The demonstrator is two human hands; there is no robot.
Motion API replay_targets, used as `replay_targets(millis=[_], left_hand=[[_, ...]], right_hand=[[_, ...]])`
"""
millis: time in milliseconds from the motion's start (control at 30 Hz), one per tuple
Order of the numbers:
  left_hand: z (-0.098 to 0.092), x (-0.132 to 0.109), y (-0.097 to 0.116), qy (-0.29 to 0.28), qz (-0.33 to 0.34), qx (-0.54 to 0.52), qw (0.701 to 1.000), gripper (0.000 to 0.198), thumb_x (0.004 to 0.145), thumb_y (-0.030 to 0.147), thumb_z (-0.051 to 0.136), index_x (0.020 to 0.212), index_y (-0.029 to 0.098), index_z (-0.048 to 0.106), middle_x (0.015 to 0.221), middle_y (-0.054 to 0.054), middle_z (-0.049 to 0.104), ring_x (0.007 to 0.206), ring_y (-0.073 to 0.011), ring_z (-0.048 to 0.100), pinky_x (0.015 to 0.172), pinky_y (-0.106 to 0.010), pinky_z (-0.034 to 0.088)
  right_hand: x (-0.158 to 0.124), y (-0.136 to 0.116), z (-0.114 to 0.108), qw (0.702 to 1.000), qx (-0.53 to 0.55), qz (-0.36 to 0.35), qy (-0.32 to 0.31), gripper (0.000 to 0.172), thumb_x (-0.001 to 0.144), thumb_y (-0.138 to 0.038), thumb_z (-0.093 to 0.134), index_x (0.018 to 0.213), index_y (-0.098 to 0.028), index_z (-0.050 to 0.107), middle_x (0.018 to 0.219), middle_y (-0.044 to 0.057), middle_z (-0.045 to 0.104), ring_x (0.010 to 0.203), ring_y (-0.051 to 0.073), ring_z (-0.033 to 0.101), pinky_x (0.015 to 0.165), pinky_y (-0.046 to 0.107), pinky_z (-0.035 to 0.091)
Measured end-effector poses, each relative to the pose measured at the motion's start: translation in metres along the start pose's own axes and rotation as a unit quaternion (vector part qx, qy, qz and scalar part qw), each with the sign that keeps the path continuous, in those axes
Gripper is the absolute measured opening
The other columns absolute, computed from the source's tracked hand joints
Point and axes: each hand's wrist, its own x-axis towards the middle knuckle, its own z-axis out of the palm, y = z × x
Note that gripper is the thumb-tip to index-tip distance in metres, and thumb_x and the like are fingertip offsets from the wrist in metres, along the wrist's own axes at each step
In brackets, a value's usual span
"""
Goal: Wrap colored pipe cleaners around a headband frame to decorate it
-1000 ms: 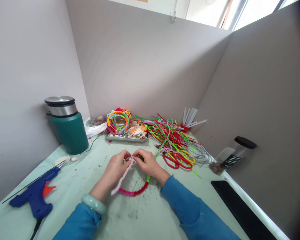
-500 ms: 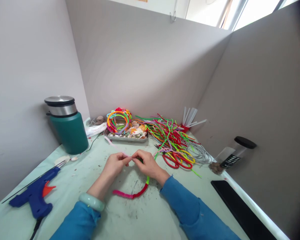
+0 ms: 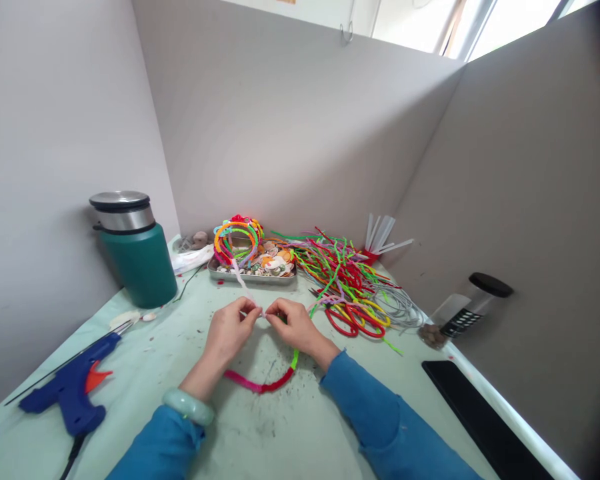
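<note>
Left hand (image 3: 233, 331) pinched a pale pink stem (image 3: 241, 280), right hand (image 3: 296, 325) clasped a multicoloured hoop (image 3: 279, 382), the two almost met, both angled inward, backs up.

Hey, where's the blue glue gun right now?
In the head view, the blue glue gun lies at the lower left, nearer the camera than the green bottle and left of the person's left hand.

The band (image 3: 276, 384) runs pink, red, lime in blocks — the strip (image 3: 241, 281) pale pink.
</note>
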Motion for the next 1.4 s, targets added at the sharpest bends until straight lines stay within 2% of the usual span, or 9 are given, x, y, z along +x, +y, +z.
replay_targets(millis=[167, 300, 533, 667, 867, 1067, 1267, 1400], left_hand=[[0.000, -0.001, 0.000, 0.028, 0.068, 0.059, 0.996, 0.015, 0.076, 0.032, 0.051, 0.071, 0.021, 0.060, 0.070, 0.002, 0.063, 0.063, -0.0120, 0.055, 0.062, -0.022, 0.038], [0.003, -0.003, -0.002, 0.032, 0.133, 0.069, 0.988, 0.010, 0.076, 0.025, 0.051, 0.081, 0.021, 0.059, 0.083, 0.000, 0.064, 0.068, -0.0125, 0.056, 0.065, -0.023, 0.040], [0.007, -0.005, -0.006, 0.037, 0.207, 0.116, 0.971, 0.022, 0.079, 0.016, 0.047, 0.094, 0.023, 0.061, 0.098, -0.002, 0.063, 0.084, -0.0154, 0.059, 0.073, -0.024, 0.044], [0.010, -0.004, -0.010, 0.033, 0.226, 0.142, 0.963, 0.025, 0.078, 0.016, 0.047, 0.098, 0.022, 0.063, 0.102, -0.003, 0.064, 0.089, -0.0177, 0.060, 0.076, -0.027, 0.045], [0.011, -0.001, -0.010, 0.014, 0.212, 0.131, 0.968, 0.024, 0.079, 0.016, 0.048, 0.094, 0.020, 0.065, 0.096, -0.004, 0.065, 0.085, -0.0174, 0.061, 0.075, -0.027, 0.046], [0.009, 0.000, -0.007, -0.004, 0.163, 0.098, 0.982, 0.021, 0.079, 0.019, 0.048, 0.085, 0.019, 0.069, 0.083, -0.004, 0.066, 0.075, -0.0153, 0.061, 0.069, -0.025, 0.044], [0.006, 0.001, -0.002, -0.001, 0.141, 0.042, 0.989, 0.022, 0.078, 0.024, 0.048, 0.079, 0.019, 0.069, 0.086, -0.005, 0.064, 0.074, -0.0146, 0.058, 0.069, -0.024, 0.042], [0.005, 0.001, -0.002, -0.064, 0.046, -0.022, 0.997, 0.024, 0.077, 0.031, 0.047, 0.077, 0.018, 0.068, 0.055, 0.000, 0.060, 0.053, -0.0129, 0.053, 0.056, -0.023, 0.039]], right_hand=[[0.001, 0.003, 0.001, 1.000, 0.006, 0.012, 0.010, 0.006, 0.077, -0.020, 0.053, 0.077, -0.017, 0.058, 0.071, 0.001, 0.060, 0.066, 0.013, 0.053, 0.060, 0.023, 0.038], [0.002, 0.006, 0.001, 0.999, 0.024, 0.019, 0.017, 0.006, 0.077, -0.019, 0.052, 0.077, -0.017, 0.058, 0.070, 0.001, 0.060, 0.065, 0.013, 0.054, 0.061, 0.023, 0.039], [0.002, 0.007, 0.000, 0.998, 0.041, 0.030, 0.027, 0.007, 0.077, -0.020, 0.052, 0.076, -0.017, 0.058, 0.070, 0.000, 0.060, 0.065, 0.013, 0.054, 0.062, 0.023, 0.040], [0.002, 0.007, 0.001, 0.998, 0.040, 0.030, 0.031, 0.007, 0.077, -0.020, 0.052, 0.076, -0.017, 0.058, 0.070, 0.000, 0.060, 0.066, 0.013, 0.054, 0.063, 0.024, 0.040], [0.002, 0.005, 0.001, 0.998, 0.054, 0.022, 0.030, 0.007, 0.076, -0.019, 0.052, 0.076, -0.017, 0.058, 0.070, 0.000, 0.060, 0.066, 0.013, 0.054, 0.063, 0.023, 0.040], [0.001, 0.002, 0.000, 0.998, 0.048, 0.011, 0.024, 0.007, 0.077, -0.020, 0.052, 0.076, -0.017, 0.059, 0.069, 0.001, 0.059, 0.065, 0.012, 0.052, 0.061, 0.022, 0.039], [0.000, 0.000, -0.002, 0.999, 0.048, 0.009, 0.022, 0.008, 0.077, -0.021, 0.052, 0.077, -0.017, 0.059, 0.069, 0.001, 0.059, 0.066, 0.013, 0.052, 0.061, 0.023, 0.039], [0.000, -0.002, -0.002, 0.999, 0.047, 0.015, 0.020, 0.008, 0.077, -0.020, 0.052, 0.077, -0.017, 0.059, 0.069, 0.001, 0.058, 0.065, 0.013, 0.052, 0.060, 0.023, 0.039]])
